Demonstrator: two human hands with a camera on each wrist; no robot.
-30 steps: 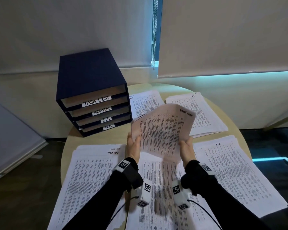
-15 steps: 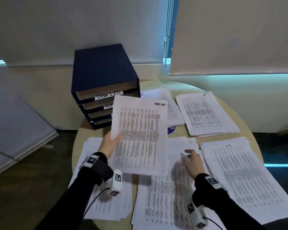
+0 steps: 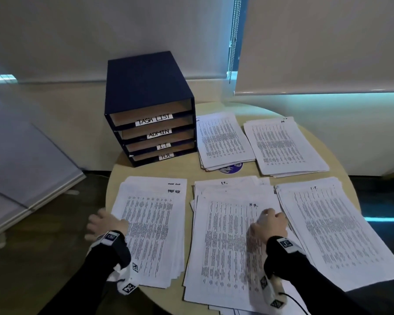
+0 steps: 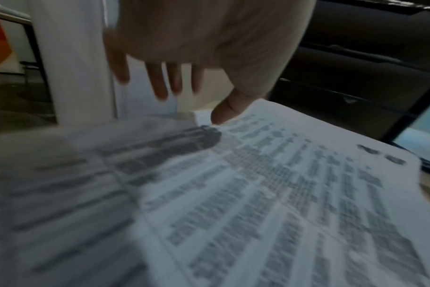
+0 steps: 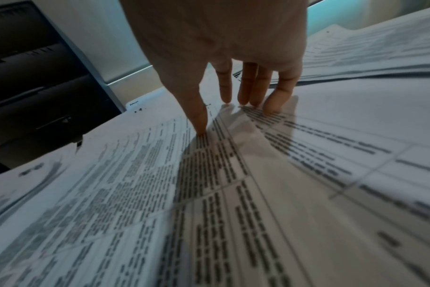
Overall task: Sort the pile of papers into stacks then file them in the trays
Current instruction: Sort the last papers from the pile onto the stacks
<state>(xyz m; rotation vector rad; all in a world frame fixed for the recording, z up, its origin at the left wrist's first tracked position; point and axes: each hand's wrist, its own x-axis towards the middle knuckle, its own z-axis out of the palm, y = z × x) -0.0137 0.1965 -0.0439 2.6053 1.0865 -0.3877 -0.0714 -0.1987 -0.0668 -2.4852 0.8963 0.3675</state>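
Here, a round pale tabletop [image 3: 323,137] (window blinds behind) bears flat printed paper stacks [image 3: 225,235]; left hand [image 3: 105,223] spread at an edge; right hand [image 3: 271,223] fingertips [image 5: 201,128] pressing a sheet.

Black sleeves [image 3: 82,276], white tagged wrist cameras [image 3: 126,283], cable [image 3: 296,302]

Tray unit [image 3: 149,108] back-left on table [image 3: 305,114]; two stacks [image 3: 223,139] to its right; three stacks [image 3: 150,226] in front.

Sheet [image 3: 149,228]: moved from both hands onto the left stack.
Left hand [image 3: 106,225]: released, fingers spread.
Right hand [image 3: 270,225]: lowered onto middle pile [image 3: 225,246].
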